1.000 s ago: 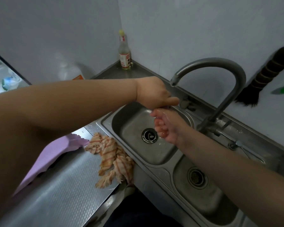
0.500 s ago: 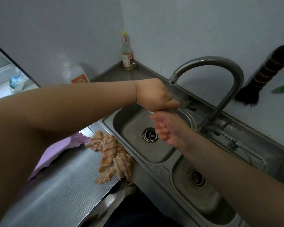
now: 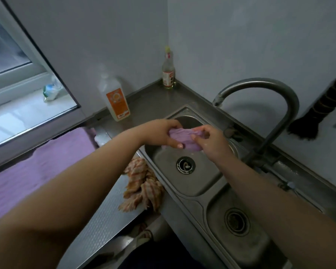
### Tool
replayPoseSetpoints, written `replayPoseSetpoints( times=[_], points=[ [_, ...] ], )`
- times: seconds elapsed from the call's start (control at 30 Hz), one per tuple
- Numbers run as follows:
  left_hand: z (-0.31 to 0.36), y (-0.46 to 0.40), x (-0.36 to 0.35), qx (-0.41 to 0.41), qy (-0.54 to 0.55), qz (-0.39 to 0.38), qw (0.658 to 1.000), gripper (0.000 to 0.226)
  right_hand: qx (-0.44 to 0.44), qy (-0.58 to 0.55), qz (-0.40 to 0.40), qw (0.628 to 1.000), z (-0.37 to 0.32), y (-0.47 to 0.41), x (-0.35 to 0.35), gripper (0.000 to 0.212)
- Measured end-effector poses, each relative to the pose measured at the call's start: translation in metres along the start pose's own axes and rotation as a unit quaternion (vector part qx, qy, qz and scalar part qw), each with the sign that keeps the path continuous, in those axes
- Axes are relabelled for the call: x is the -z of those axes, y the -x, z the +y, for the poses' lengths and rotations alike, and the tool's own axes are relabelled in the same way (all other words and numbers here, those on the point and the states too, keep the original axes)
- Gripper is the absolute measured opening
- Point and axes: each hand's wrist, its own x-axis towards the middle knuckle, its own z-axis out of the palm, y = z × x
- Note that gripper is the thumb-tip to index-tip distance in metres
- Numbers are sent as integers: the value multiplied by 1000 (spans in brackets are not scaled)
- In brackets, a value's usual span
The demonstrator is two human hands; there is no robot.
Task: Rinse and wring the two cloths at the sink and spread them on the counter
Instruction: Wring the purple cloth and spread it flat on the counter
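Both hands have come away from the tap and now meet over the far basin of the sink (image 3: 184,193), at about 12 o'clock from its drain. The left hand (image 3: 161,133) and right hand (image 3: 208,139) each curl their fingers round a bunched purple cloth (image 3: 182,139). The striped orange cloth (image 3: 142,186) lies crumpled on the counter (image 3: 103,216) at the basin's 8 o'clock.

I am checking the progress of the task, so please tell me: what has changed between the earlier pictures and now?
Both hands came away from under the faucet. The left hand and right hand now grip a bunched purple cloth over the sink; earlier they held no cloth. The striped orange cloth stays crumpled on the counter by the sink's edge, and a purple cloth still lies on the counter.
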Motion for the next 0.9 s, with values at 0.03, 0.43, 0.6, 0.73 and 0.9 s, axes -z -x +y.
replayPoseSetpoints(
  times=[0.03,0.43,0.6,0.73,0.9],
  points=[
    [-4,11,4,5,50,-14,999,38,24,0,-1,1000,-3,-1,-4,13],
    [-73,126,24,58,256,274,925,31,243,132,-73,958,-95,-2,-87,11],
    [-103,179,38,45,340,393,853,32,201,154,-184,950,-131,2,-131,35],
    [-124,213,55,40,496,440,748,25,107,101,-356,923,-149,3,-171,42],
    [-188,265,69,112,484,561,662,23,39,355,-471,807,-131,3,-227,14]
  ],
)
